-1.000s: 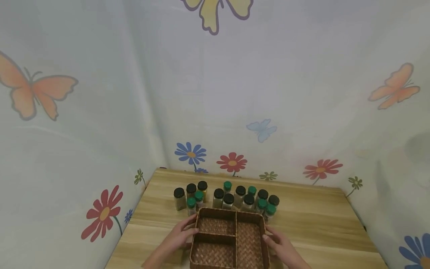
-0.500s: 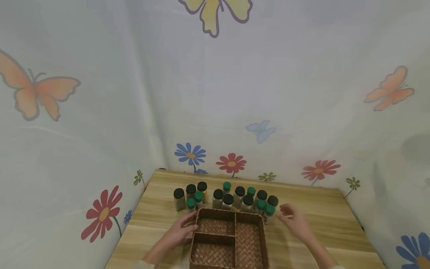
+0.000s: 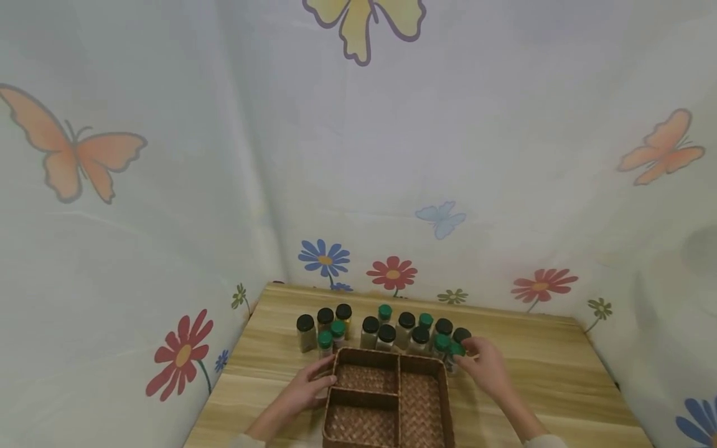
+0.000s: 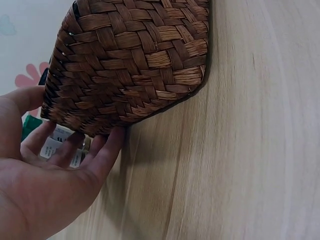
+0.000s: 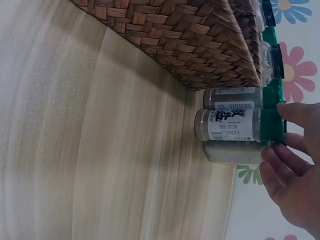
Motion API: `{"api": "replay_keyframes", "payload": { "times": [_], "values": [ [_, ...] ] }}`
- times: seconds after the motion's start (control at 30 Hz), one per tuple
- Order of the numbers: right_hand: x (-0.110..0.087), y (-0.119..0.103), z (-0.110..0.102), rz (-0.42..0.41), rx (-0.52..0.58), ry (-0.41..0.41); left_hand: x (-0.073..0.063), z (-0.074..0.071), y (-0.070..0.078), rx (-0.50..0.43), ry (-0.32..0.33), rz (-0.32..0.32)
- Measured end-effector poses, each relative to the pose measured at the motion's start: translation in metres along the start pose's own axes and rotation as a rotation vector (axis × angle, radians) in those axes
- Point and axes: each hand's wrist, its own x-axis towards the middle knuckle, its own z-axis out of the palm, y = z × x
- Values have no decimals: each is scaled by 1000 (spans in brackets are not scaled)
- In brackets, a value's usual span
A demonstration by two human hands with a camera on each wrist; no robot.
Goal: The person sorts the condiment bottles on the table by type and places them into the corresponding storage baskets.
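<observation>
A brown woven basket [image 3: 399, 407] with three compartments sits at the table's near edge. At its left side my left hand [image 3: 305, 387] holds it, thumb by the rim and fingers against the outer wall, as the left wrist view of the basket [image 4: 130, 60] shows. My right hand [image 3: 486, 367] pinches the green cap of a small spice jar [image 5: 232, 125] at the right end of a group behind the basket. That jar stands upright, its white label showing in the right wrist view. Other spice jars [image 5: 235, 152] touch or flank it.
Several more spice jars with black and green caps stand behind the basket, a middle-right group [image 3: 404, 330] and a left group [image 3: 305, 333]. The wooden table [image 3: 538, 354] meets a curtain [image 3: 336, 155] printed with flowers and butterflies at the back and sides.
My right hand has left the basket's right side, moved out and forward to the right-end spice jar, and now pinches its green cap. My left hand has stayed at the basket.
</observation>
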Motion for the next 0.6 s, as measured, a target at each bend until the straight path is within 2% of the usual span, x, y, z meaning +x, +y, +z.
{"api": "replay_keyframes", "payload": {
  "times": [0.27, 0.6],
  "values": [
    [1, 2, 7, 7, -62, 12, -2, 3, 2, -35, -3, -11],
    [2, 3, 11, 39, -47, -25, -2, 3, 2, -28, 1, -8]
  ]
}}
